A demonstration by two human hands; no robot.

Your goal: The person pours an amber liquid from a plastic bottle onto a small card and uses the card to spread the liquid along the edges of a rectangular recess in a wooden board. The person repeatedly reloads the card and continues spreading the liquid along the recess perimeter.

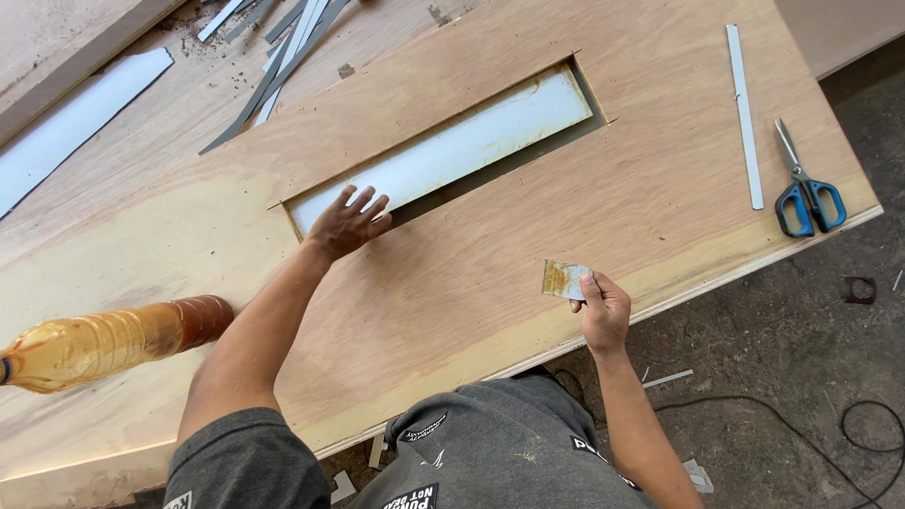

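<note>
One package only: an amber plastic bottle (104, 344) lying on the plywood at far left.

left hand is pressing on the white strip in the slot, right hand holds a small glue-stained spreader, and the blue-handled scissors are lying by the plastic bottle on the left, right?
Not quite. The blue-handled scissors lie at the right end of the plywood panel, beside a thin white strip, far from the plastic bottle. The head view shows this. The rest holds: the left hand presses the white strip in the slot, and the right hand holds the small glue-stained spreader.
</note>
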